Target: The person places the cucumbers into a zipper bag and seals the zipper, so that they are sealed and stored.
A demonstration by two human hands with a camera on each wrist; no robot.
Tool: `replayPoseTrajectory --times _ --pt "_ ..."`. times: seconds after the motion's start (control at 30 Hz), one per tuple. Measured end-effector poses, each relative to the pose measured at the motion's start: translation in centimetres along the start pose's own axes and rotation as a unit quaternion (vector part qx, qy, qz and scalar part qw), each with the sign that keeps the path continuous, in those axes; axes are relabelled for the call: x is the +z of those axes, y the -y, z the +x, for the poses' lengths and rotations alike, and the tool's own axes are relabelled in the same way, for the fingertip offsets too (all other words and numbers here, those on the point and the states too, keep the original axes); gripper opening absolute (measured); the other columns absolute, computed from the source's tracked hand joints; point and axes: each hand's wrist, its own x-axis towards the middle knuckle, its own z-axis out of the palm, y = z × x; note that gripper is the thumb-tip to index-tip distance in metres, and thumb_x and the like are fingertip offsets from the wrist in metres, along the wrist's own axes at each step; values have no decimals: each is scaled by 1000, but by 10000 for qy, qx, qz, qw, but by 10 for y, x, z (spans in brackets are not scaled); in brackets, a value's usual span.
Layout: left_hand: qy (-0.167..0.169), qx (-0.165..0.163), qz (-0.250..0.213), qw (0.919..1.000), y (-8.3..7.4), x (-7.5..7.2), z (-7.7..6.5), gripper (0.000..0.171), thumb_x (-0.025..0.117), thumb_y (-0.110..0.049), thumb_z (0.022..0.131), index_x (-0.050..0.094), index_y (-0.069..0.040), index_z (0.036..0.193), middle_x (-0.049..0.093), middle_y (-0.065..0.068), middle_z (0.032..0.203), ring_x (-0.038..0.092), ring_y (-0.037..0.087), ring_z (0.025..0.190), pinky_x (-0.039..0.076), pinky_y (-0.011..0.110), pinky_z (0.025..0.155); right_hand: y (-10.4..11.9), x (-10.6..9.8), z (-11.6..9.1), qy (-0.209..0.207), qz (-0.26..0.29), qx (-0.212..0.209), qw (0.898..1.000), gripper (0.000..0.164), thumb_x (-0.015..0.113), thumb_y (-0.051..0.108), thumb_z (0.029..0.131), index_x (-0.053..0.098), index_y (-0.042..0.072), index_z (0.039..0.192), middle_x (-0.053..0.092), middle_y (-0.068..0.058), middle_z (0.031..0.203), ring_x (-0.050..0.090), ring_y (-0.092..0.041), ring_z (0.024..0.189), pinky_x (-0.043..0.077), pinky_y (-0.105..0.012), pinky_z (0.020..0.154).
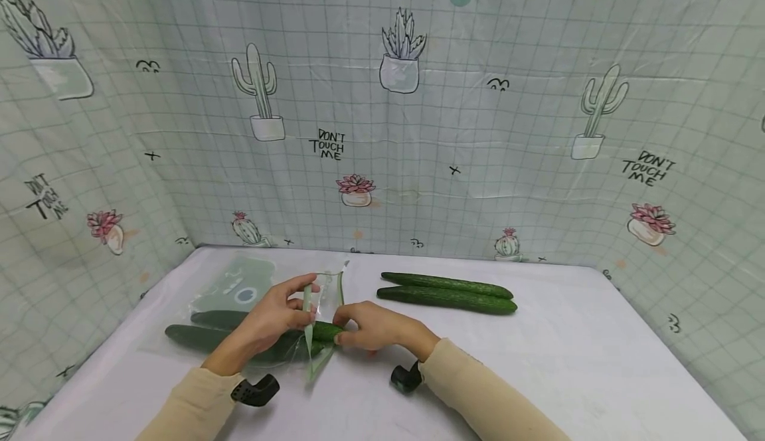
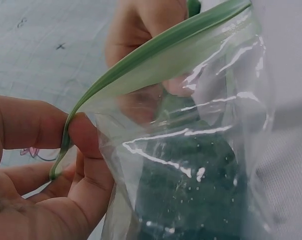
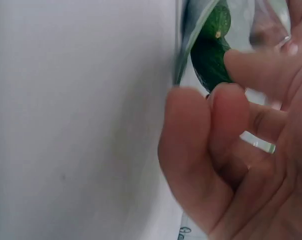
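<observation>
Plastic bag: two cucumbers nearly in, pair right of it not. Left hand pinches rim, right hand a cucumber tip.

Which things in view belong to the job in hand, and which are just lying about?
In the job:
Clear bag
Cucumbers in the bag
Left hand, pinching the bag's edge
Right hand, gripping one cucumber's end

Just lying about:
Two loose cucumbers, untouched, perhaps for bagging later
Patterned backdrop, background only
</observation>
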Motion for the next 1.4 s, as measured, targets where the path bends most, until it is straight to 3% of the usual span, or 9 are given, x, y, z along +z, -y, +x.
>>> replayPoseTrajectory --times 0.13,0.3,0.5,0.6,0.73,0.87,1.07,1.23,1.4 --pt "7 1 -8 10000 1 0 -1 74 58 10 86 23 0 150 34 25 139 54 14 78 47 32 68 3 4 3 -139 -333 -199 9992 30 58 29 96 59 15 123 63 2 110 57 -4 58 47 -20 67" --pt "4 3 -20 10000 1 1 -2 73 57 10 86 22 0 150 33 26 140 55 15 80 47 32 69 10 8 9 -325 -485 3 9983 29 60 30 95 61 17 120 63 2 96 55 -6 51 45 -19 64" --pt "20 11 -29 10000 1 1 -2 74 57 10 86 22 0 151 32 26 140 55 13 80 47 31 69 8 8 8 -431 -228 268 9984 10 60 24 95 63 17 100 62 8 90 50 -7 41 46 -22 56" --pt "10 14 -22 10000 1 1 -1 74 57 10 86 22 0 150 32 26 140 55 13 79 46 30 67 6 7 7 -464 -125 151 9987 5 59 20 94 63 17 93 62 10 89 46 -7 36 46 -21 54" --pt "48 13 -19 10000 0 -1 -2 75 57 10 86 22 0 151 32 26 140 53 13 77 45 31 66 5 7 8 -565 -324 -215 9976 5 61 21 94 65 18 93 65 11 92 48 -3 40 45 -17 62" --pt "68 34 -26 10000 0 -2 -2 75 57 10 86 21 0 151 32 26 140 53 13 77 45 31 66 9 7 11 -649 -462 -346 9962 5 63 22 94 66 18 93 68 8 91 47 -3 37 45 -17 58" --pt "49 10 -51 10000 -1 -2 -2 75 57 10 86 21 0 151 32 25 141 54 13 78 45 31 67 14 9 17 -930 -717 -119 9930 6 68 23 90 69 18 92 69 7 82 44 -4 33 41 -17 50" --pt "56 -4 -57 10000 -1 -1 -2 75 56 11 86 21 -1 151 32 26 142 54 14 79 44 31 66 15 10 19 -1111 -660 291 9912 10 73 28 85 68 20 81 65 12 70 44 -5 34 39 -21 45" --pt "63 4 -38 10000 -2 0 -2 74 56 11 86 21 1 151 31 27 141 54 13 78 44 30 66 13 10 19 -1120 -641 403 9908 15 74 31 83 67 22 74 62 15 62 42 -4 35 37 -21 43"
